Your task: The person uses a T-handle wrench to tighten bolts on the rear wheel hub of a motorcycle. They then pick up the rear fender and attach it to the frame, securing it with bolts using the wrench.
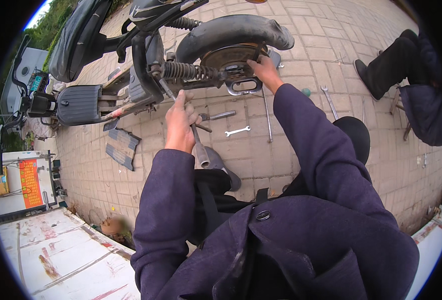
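Observation:
A scooter with a dark grey seat and black frame leans across the upper left, its rear tyre [231, 32] around a rusty hub [231, 56]. My left hand [180, 120] is closed around a long metal tube [201, 151]. The tube's hollow end points toward me, and its far end reaches the frame beside the coil-spring shock absorber [181, 71]. At the hub's right side is my right hand [267, 71], fingers bent beside a short dark bar-like piece; what they grip is partly hidden.
On the brick paving lie an open-end wrench [237, 131], a hammer-like tool [220, 115], a long thin rod [268, 117] and another wrench [329, 101]. A ribbed panel [122, 147] rests at left. Another person's legs [391, 70] are at right; a white stained surface [66, 255] is lower left.

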`<control>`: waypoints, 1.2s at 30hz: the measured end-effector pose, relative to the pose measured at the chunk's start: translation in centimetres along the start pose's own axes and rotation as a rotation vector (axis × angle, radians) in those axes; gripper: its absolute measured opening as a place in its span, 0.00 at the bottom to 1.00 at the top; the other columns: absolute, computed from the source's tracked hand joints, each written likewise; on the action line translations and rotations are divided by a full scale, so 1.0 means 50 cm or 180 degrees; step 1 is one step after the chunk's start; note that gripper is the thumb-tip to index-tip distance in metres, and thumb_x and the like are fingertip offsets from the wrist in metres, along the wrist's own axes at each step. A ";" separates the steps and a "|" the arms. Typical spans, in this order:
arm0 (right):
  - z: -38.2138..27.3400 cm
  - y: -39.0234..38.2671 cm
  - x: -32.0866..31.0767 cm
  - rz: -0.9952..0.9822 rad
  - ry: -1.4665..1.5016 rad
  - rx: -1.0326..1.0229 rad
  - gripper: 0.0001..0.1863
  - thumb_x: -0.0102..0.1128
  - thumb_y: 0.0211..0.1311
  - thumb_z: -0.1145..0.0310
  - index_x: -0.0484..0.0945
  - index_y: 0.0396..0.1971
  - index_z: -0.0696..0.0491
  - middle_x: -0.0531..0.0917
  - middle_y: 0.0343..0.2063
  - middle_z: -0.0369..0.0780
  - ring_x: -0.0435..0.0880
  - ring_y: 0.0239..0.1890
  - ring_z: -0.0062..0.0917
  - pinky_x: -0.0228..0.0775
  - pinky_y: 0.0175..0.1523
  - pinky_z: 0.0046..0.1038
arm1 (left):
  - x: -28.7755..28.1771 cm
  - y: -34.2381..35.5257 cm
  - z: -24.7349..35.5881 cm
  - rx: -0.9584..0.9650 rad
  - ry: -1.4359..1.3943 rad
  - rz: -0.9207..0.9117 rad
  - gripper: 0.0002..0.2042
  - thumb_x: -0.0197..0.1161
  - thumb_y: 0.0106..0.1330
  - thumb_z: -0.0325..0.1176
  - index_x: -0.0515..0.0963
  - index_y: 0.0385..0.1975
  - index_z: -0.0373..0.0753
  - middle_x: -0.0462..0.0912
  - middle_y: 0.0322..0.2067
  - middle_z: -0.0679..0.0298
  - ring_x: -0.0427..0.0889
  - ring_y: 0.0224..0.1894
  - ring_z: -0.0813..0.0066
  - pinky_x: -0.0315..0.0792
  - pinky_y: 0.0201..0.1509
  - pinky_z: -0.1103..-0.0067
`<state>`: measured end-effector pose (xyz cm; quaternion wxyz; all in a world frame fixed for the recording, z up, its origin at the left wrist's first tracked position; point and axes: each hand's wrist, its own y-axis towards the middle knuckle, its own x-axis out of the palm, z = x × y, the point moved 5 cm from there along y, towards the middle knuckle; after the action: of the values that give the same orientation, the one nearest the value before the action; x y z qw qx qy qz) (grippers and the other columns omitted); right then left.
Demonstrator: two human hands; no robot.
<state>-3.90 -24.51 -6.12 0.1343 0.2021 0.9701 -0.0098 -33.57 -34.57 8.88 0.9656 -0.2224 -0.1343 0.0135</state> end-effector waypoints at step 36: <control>-0.099 -0.039 0.022 -0.0622 0.1078 0.0424 0.17 0.55 0.74 0.59 0.76 0.39 0.61 0.80 0.28 0.39 0.80 0.27 0.20 0.79 0.33 0.22 | -0.074 0.511 -0.128 -0.0606 -0.2464 -0.0576 0.18 0.43 0.78 0.47 0.78 0.46 0.43 0.82 0.42 0.59 0.80 0.47 0.64 0.76 0.55 0.63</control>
<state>-6.92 -25.51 -1.68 -0.0459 0.1142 0.9910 -0.0529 -34.58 -14.62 -8.64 0.8161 -0.2766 -0.5074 -0.0013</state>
